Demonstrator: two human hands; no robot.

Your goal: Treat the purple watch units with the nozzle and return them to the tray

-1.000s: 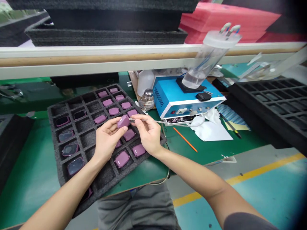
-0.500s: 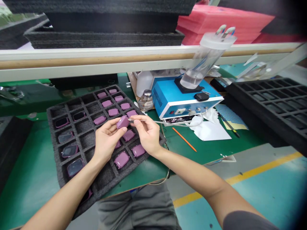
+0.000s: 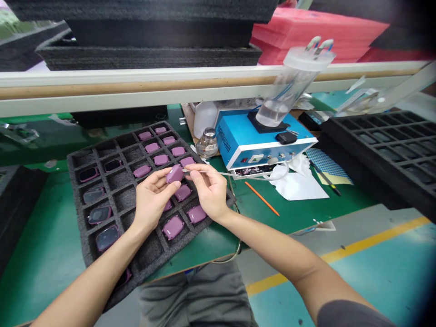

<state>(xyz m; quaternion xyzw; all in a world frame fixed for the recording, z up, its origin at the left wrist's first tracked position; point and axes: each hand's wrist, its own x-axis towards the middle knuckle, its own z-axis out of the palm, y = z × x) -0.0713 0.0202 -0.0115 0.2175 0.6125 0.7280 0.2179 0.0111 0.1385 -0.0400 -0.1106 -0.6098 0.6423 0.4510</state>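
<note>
My left hand (image 3: 153, 195) pinches a purple smartwatch case (image 3: 175, 174) between thumb and fingers, tilted above the foam tray. Closed around the end of a thin clear tube (image 3: 238, 174) is my right hand (image 3: 209, 188). The tube's narrow tip meets the right edge of the case or lies very close to it; I cannot tell which. Under both hands lies a dark grey foam tray (image 3: 151, 247) with square compartments. Several purple cases (image 3: 173, 227) fill its right columns, and watches with dark screens (image 3: 107, 237) sit along its left column.
Behind stands a blue bench machine (image 3: 238, 131) carrying a clear cylinder (image 3: 275, 109) of liquid. A glass bottle (image 3: 207, 143), an orange stick (image 3: 261, 198) and white paper (image 3: 299, 186) lie nearby. Another black tray (image 3: 381, 150) is at right. A shelf rail (image 3: 136, 86) crosses overhead.
</note>
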